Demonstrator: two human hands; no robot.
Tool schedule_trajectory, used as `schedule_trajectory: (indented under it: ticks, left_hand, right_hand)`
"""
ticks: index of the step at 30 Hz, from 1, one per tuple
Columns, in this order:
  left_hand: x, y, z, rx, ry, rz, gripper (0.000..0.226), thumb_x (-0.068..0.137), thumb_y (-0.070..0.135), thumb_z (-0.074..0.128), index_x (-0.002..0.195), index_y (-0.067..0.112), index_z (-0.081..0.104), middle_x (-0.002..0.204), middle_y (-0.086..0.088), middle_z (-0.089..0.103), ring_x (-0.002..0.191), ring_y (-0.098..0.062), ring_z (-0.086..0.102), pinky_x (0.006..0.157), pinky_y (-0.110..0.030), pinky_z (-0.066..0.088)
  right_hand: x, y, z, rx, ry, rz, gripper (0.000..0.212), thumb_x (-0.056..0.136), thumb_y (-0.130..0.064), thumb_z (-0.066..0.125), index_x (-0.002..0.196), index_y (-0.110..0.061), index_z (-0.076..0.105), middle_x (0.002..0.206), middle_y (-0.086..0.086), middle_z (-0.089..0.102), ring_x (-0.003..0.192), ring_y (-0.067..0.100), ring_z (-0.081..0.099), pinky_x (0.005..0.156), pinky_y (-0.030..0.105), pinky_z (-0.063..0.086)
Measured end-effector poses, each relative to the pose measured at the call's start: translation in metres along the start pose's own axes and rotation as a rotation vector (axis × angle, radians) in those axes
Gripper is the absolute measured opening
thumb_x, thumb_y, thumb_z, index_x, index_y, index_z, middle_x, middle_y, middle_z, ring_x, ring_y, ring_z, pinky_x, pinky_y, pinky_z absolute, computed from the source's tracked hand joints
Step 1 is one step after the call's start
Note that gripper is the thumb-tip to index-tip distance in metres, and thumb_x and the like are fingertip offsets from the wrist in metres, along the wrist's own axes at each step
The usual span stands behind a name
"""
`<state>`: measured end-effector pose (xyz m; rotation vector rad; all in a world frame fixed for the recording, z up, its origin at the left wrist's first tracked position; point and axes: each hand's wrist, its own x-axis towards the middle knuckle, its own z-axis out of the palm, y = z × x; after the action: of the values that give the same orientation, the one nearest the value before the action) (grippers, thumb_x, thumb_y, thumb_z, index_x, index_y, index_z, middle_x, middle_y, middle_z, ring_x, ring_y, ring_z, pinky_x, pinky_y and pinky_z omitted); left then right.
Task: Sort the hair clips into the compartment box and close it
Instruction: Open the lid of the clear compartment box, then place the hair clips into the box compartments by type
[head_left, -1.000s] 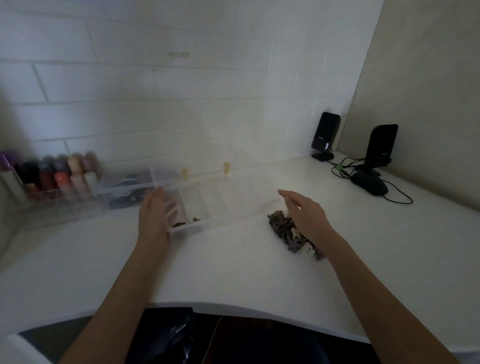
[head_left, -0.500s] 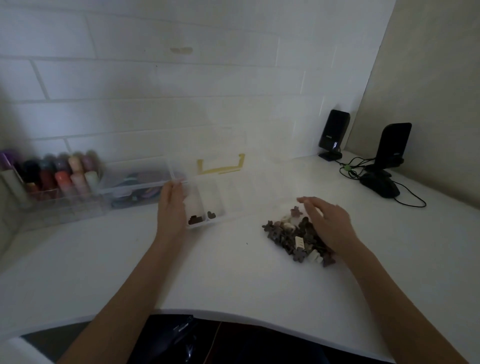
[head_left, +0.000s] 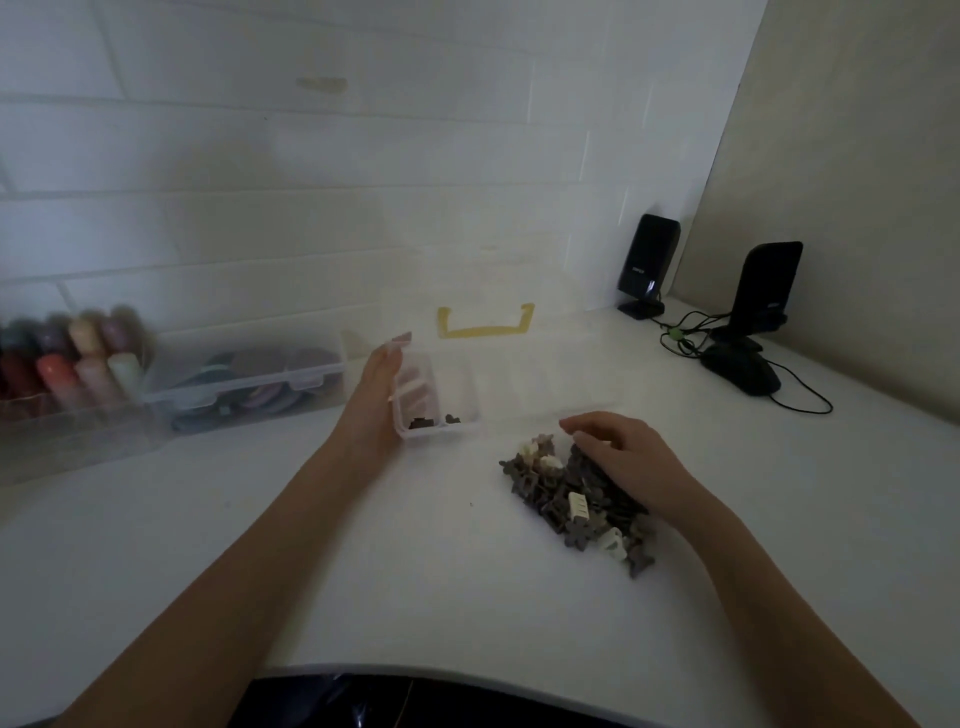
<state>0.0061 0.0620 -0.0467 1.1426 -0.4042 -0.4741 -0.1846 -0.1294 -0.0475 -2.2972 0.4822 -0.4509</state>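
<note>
While lying flat against the left end wall of the compartment box (head_left: 447, 395), left hand (head_left: 371, 402) steadying it, fingers straight; right hand (head_left: 626, 460) resting on the pile of hair clips (head_left: 566, 501).

Standing open on the white desk (head_left: 415, 571), lid (head_left: 493, 291) raised toward the tiled wall, yellow handle (head_left: 485, 325) showing on the lid. Holding a few dark clips (head_left: 423, 422) at the near edge of the two leftmost compartments; remaining compartments too washed out to judge. Lying just in front of the box's right half, mostly dark clips mixed with a few cream ones. Curling loosely over the pile's far side, right fingers; whether pinching a clip cannot be told. Sitting to the left, clear storage case (head_left: 249, 382) and blurred bottles (head_left: 78, 358). Standing at far right, two black speakers (head_left: 649, 262) and a black mouse (head_left: 743, 371).
</note>
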Motion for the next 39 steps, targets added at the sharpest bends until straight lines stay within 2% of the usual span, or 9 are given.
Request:
schedule_trajectory:
  ticks: [3, 7, 13, 17, 23, 26, 30, 36, 39]
  left_hand:
    - [0.003, 0.000, -0.009, -0.158, -0.124, -0.092, 0.033, 0.088, 0.030, 0.060, 0.121, 0.026, 0.058, 0.116, -0.006, 0.061, 0.114, -0.031, 0.051, 0.093, -0.042, 0.048]
    - [0.004, 0.000, -0.010, -0.189, -0.226, -0.093, 0.077, 0.057, 0.030, 0.086, 0.127, 0.027, 0.056, 0.126, -0.010, 0.056, 0.120, -0.031, 0.049, 0.106, -0.050, 0.034]
    - [0.002, 0.002, -0.005, -0.152, -0.267, -0.110, 0.061, 0.071, 0.017, 0.065, 0.130, 0.029, 0.054, 0.138, -0.012, 0.052, 0.127, -0.032, 0.049, 0.106, -0.052, 0.036]
    - [-0.001, 0.006, -0.005, -0.093, -0.237, -0.077, 0.053, 0.072, 0.007, 0.051, 0.116, 0.033, 0.063, 0.115, -0.001, 0.065, 0.122, -0.028, 0.053, 0.109, -0.047, 0.033]
    - [-0.005, 0.011, -0.005, -0.049, -0.206, -0.060, 0.056, 0.067, 0.007, 0.050, 0.114, 0.035, 0.062, 0.117, 0.000, 0.060, 0.117, -0.022, 0.056, 0.107, -0.041, 0.033]
    - [-0.006, 0.011, -0.004, -0.039, -0.196, -0.049, 0.059, 0.065, 0.007, 0.049, 0.115, 0.035, 0.062, 0.117, -0.001, 0.061, 0.115, -0.021, 0.057, 0.103, -0.038, 0.036]
    - [-0.007, 0.012, -0.006, -0.056, -0.222, -0.047, 0.066, 0.057, 0.008, 0.054, 0.117, 0.033, 0.062, 0.128, -0.009, 0.057, 0.121, -0.025, 0.053, 0.104, -0.040, 0.035]
    - [-0.004, 0.013, -0.011, -0.012, -0.244, -0.024, 0.068, 0.054, 0.014, 0.058, 0.119, 0.033, 0.061, 0.127, -0.007, 0.058, 0.123, -0.024, 0.054, 0.104, -0.041, 0.036]
    - [-0.006, 0.012, -0.007, -0.038, -0.266, -0.022, 0.069, 0.054, 0.015, 0.060, 0.121, 0.030, 0.060, 0.125, -0.010, 0.059, 0.121, -0.029, 0.052, 0.104, -0.045, 0.033]
  right_hand:
    - [0.006, -0.006, 0.008, -0.043, -0.108, -0.057, 0.021, 0.091, -0.024, 0.056, 0.110, -0.030, 0.063, 0.107, -0.014, 0.065, 0.099, 0.000, 0.058, 0.083, 0.010, 0.042]
    - [0.011, -0.008, 0.022, -0.087, -0.056, -0.135, 0.018, 0.090, -0.023, 0.059, 0.105, -0.029, 0.069, 0.105, -0.014, 0.066, 0.096, 0.002, 0.059, 0.083, 0.015, 0.045]
    - [0.000, -0.017, 0.020, -0.015, 0.068, -0.200, 0.009, 0.082, -0.015, 0.070, 0.084, -0.022, 0.075, 0.085, -0.015, 0.072, 0.077, 0.000, 0.065, 0.073, 0.015, 0.051]
    - [-0.011, -0.029, 0.017, 0.043, 0.101, -0.262, 0.011, 0.082, -0.013, 0.070, 0.083, -0.022, 0.076, 0.080, -0.017, 0.072, 0.073, -0.002, 0.066, 0.069, 0.017, 0.053]
    - [-0.018, -0.052, 0.020, 0.190, 0.208, -0.344, 0.010, 0.078, -0.016, 0.074, 0.088, -0.018, 0.073, 0.076, -0.013, 0.073, 0.073, 0.005, 0.068, 0.070, 0.028, 0.056]
    - [-0.009, -0.069, 0.031, 0.110, 0.195, -0.428, 0.011, 0.082, -0.026, 0.071, 0.088, -0.021, 0.064, 0.087, -0.009, 0.071, 0.085, 0.006, 0.064, 0.076, 0.029, 0.054]
    - [0.017, -0.075, 0.054, -0.293, 0.237, -0.682, 0.007, 0.084, -0.020, 0.060, 0.086, -0.016, 0.066, 0.116, -0.002, 0.066, 0.110, 0.014, 0.049, 0.090, 0.030, 0.041]
    - [0.015, -0.059, 0.055, -0.323, 0.260, -0.646, 0.019, 0.087, -0.026, 0.053, 0.100, -0.022, 0.067, 0.133, -0.002, 0.054, 0.125, 0.017, 0.043, 0.099, 0.040, 0.038]
    - [0.011, -0.067, 0.062, -0.471, 0.260, -0.715, 0.025, 0.089, -0.033, 0.053, 0.111, -0.030, 0.064, 0.145, -0.002, 0.043, 0.137, 0.017, 0.032, 0.110, 0.044, 0.025]
